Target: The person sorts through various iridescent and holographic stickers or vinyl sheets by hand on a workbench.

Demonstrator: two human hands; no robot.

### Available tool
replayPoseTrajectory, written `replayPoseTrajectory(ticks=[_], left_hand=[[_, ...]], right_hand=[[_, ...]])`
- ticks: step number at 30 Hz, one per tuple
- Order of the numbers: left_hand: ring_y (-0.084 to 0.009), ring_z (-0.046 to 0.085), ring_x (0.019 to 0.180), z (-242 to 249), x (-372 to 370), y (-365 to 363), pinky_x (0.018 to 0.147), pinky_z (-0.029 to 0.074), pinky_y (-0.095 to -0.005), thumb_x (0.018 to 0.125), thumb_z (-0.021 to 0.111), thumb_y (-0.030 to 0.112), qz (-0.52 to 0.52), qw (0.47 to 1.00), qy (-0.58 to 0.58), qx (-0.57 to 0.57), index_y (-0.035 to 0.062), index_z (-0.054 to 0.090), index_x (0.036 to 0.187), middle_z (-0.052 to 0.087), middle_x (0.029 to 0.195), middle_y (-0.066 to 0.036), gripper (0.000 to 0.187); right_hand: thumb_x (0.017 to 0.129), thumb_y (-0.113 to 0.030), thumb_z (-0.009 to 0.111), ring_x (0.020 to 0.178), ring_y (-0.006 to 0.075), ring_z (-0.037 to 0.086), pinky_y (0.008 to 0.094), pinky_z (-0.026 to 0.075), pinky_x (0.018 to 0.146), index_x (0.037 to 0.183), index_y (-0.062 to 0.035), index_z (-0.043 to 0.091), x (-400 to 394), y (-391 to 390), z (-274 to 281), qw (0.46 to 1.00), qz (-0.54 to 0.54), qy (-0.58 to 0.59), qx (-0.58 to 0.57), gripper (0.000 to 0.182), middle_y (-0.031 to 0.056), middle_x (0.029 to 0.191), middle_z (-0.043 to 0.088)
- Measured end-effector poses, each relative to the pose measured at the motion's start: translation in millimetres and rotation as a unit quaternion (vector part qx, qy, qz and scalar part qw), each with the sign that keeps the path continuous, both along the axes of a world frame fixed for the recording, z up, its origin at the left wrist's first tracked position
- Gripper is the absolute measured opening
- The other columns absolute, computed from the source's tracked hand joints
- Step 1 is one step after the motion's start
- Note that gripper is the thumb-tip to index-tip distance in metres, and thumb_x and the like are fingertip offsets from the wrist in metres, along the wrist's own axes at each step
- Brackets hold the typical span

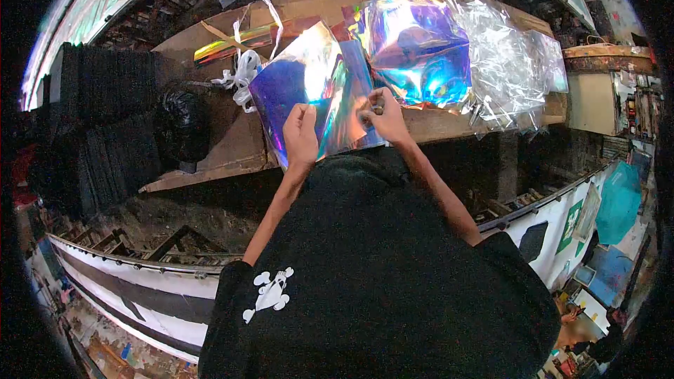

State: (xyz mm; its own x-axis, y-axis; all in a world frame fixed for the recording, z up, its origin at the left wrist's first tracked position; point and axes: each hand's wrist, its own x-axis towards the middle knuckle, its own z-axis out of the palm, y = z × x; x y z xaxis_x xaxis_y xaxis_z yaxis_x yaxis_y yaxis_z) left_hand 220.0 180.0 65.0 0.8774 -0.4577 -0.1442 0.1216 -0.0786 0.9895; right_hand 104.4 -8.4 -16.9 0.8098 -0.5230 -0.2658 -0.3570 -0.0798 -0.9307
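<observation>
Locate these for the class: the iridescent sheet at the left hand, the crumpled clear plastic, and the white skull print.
Iridescent sheet (279, 88): head view, on its shiny face.
Clear plastic (502, 56): head view, mid-surface.
Skull print (269, 297): head view, its white middle.

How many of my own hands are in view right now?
2: your left hand is at the front part of the shiny sheets before you, and your right hand is at their right side.

White panel with dark stripes, littered floor, uneven light
</observation>
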Motion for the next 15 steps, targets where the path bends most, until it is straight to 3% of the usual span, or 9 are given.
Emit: replayPoseTrajectory(ticks=[1, 3, 6, 7, 9, 10, 12, 13, 15], left_hand=[[-0.0027, 0.036, 0.066, 11.6, -2.8, 0.5, 0.058, 0.031, -0.0232, 0.100, 0.050, 0.018, -0.015, 1.000, -0.002, 0.023, 0.0048, 0.053, 0.080, 0.041, 0.070, 0.006, 0.024], [-0.0030, 0.037, 0.068, 12.0, -2.8, 1.6, 0.060, 0.032, -0.0230, 0.099, 0.051, 0.017, -0.048, 0.998, 0.011, 0.032, 0.0045, 0.053, 0.082, 0.042, 0.071, 0.006, 0.021], [-0.0038, 0.036, 0.068, 2.6, -12.0, 2.1, 0.060, 0.032, -0.0233, 0.098, 0.053, 0.014, -0.073, 0.997, -0.009, 0.010, 0.0037, 0.052, 0.085, 0.041, 0.072, 0.005, 0.017], [-0.0059, 0.045, 0.075, 4.0, -13.2, 4.4, 0.067, 0.040, -0.0240, 0.097, 0.055, 0.011, -0.098, 0.995, -0.004, 0.028, 0.0012, 0.052, 0.088, 0.051, 0.079, 0.001, 0.013], [-0.0078, 0.050, 0.081, 4.9, -15.7, 1.6, 0.073, 0.043, -0.0253, 0.097, 0.055, 0.011, -0.116, 0.993, -0.002, 0.024, 0.0000, 0.052, 0.089, 0.056, 0.086, -0.003, 0.013], [-0.0097, 0.054, 0.088, 5.0, -16.2, 0.6, 0.080, 0.046, -0.0266, 0.097, 0.055, 0.010, -0.131, 0.991, 0.000, 0.018, -0.0013, 0.053, 0.090, 0.060, 0.094, -0.007, 0.013], [-0.0138, 0.057, 0.098, 1.6, -14.6, 0.3, 0.089, 0.046, -0.0294, 0.097, 0.054, 0.010, -0.151, 0.988, 0.013, 0.034, -0.0026, 0.053, 0.092, 0.063, 0.110, -0.014, 0.013], [-0.0104, 0.052, 0.088, 0.3, -16.5, -1.7, 0.080, 0.044, -0.0268, 0.097, 0.055, 0.010, -0.143, 0.990, -0.002, 0.010, -0.0007, 0.053, 0.092, 0.062, 0.101, -0.009, 0.012], [-0.0070, 0.046, 0.077, -0.4, -16.7, -1.7, 0.070, 0.041, -0.0242, 0.097, 0.056, 0.010, -0.136, 0.990, -0.016, -0.013, 0.0012, 0.053, 0.091, 0.061, 0.093, -0.004, 0.011]], right_hand=[[0.085, -0.004, 0.067, 0.088, 0.0132, 0.062, 0.0312, 0.051, 0.074, 0.117, -0.0033, 0.048, 3.6, 2.7, 9.8, 1.000, -0.002, -0.001, 0.000, 0.037, 0.0097, 0.106, 0.059], [0.085, -0.007, 0.069, 0.079, 0.0128, 0.063, 0.0318, 0.051, 0.066, 0.118, -0.0016, 0.050, 9.3, 5.1, 30.8, 0.882, -0.006, -0.077, -0.465, 0.038, 0.0085, 0.103, 0.058], [0.085, -0.010, 0.070, 0.075, 0.0129, 0.062, 0.0306, 0.052, 0.065, 0.111, 0.0013, 0.055, 9.5, 1.8, 44.0, 0.900, 0.091, -0.061, -0.423, 0.032, 0.0074, 0.097, 0.059], [0.085, -0.010, 0.070, 0.075, 0.0129, 0.062, 0.0306, 0.052, 0.065, 0.111, 0.0013, 0.055, 10.7, 2.7, 40.2, 0.900, 0.089, -0.060, -0.422, 0.032, 0.0074, 0.097, 0.059], [0.089, -0.018, 0.065, 0.093, 0.0277, 0.065, 0.0392, 0.051, 0.082, 0.102, 0.0039, 0.061, 17.5, 5.0, 31.5, 0.993, 0.094, 0.013, -0.072, 0.025, 0.0155, 0.095, 0.064], [0.089, -0.018, 0.065, 0.093, 0.0277, 0.065, 0.0392, 0.051, 0.082, 0.102, 0.0039, 0.061, 19.7, 5.6, 29.4, 0.993, 0.093, 0.013, -0.071, 0.025, 0.0155, 0.095, 0.064], [0.096, -0.019, 0.057, 0.085, 0.0213, 0.067, 0.0362, 0.055, 0.074, 0.099, 0.0053, 0.062, 23.6, 6.9, 25.3, 0.976, -0.007, -0.064, 0.206, 0.025, 0.0114, 0.091, 0.066], [0.099, -0.019, 0.054, 0.080, 0.0174, 0.066, 0.0331, 0.058, 0.068, 0.104, 0.0053, 0.063, 24.3, 7.3, 23.3, 0.946, -0.045, -0.076, 0.310, 0.027, 0.0083, 0.094, 0.064], [0.099, -0.020, 0.055, 0.081, 0.0186, 0.066, 0.0337, 0.059, 0.069, 0.106, 0.0051, 0.063, 25.2, 8.9, 21.9, 0.941, -0.051, -0.069, 0.327, 0.027, 0.0081, 0.094, 0.064]])
